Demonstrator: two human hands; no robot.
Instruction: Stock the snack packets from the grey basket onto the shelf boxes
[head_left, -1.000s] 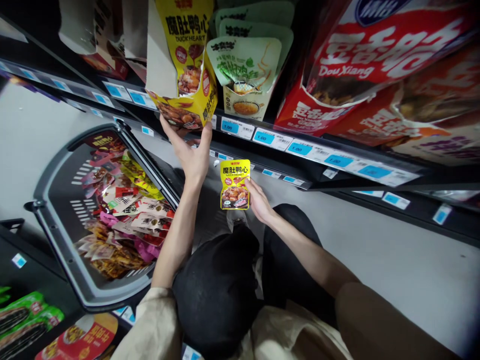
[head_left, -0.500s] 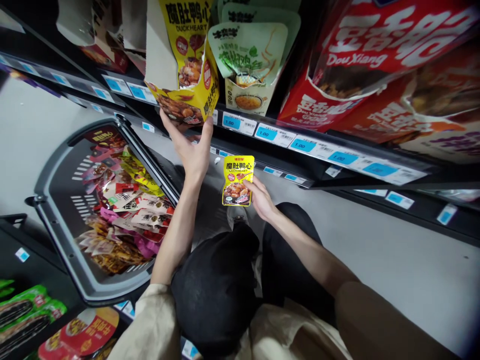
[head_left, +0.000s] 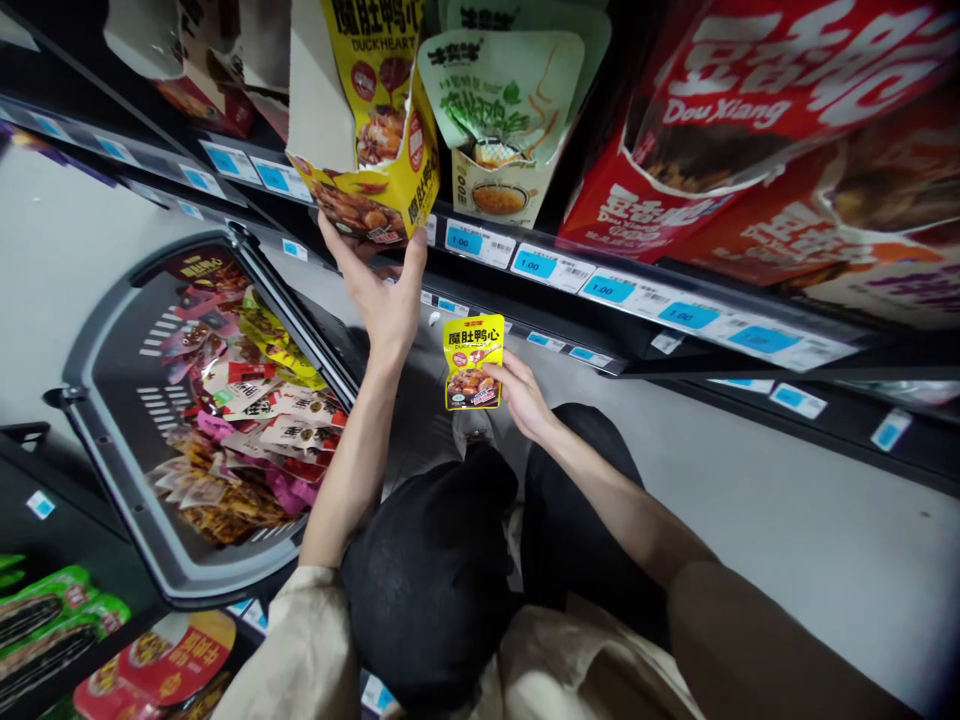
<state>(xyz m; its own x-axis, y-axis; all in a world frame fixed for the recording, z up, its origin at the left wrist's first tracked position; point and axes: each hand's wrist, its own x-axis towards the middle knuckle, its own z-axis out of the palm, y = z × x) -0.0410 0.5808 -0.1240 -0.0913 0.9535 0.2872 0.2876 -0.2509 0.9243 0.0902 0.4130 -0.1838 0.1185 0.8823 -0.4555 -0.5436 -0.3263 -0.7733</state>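
Note:
My left hand (head_left: pixel 386 295) grips the lower front of a yellow display box (head_left: pixel 360 205) on the shelf, thumb at its right corner and fingers under it. Yellow duck heart snack packets (head_left: pixel 382 90) stand inside the box. A single yellow duck heart packet (head_left: pixel 474 365) is pinched by its right edge in my right hand (head_left: pixel 521 395), its printed front facing up at me. This packet hangs over the floor in front of my knees, apart from the shelf.
On my left stands a grey shopping basket (head_left: pixel 109 455) holding several snack packets. Right of the yellow box are green-white packets (head_left: pixel 502 90) in their box and red Dou Xiang boxes (head_left: pixel 645 220). Price tags (head_left: pixel 547 265) line the shelf edge. Green packages (head_left: pixel 52 620) lie at lower left.
The packet in my right hand has tilted slightly and shifted a little to the left. My left hand stays on the box. The view has moved very slightly.

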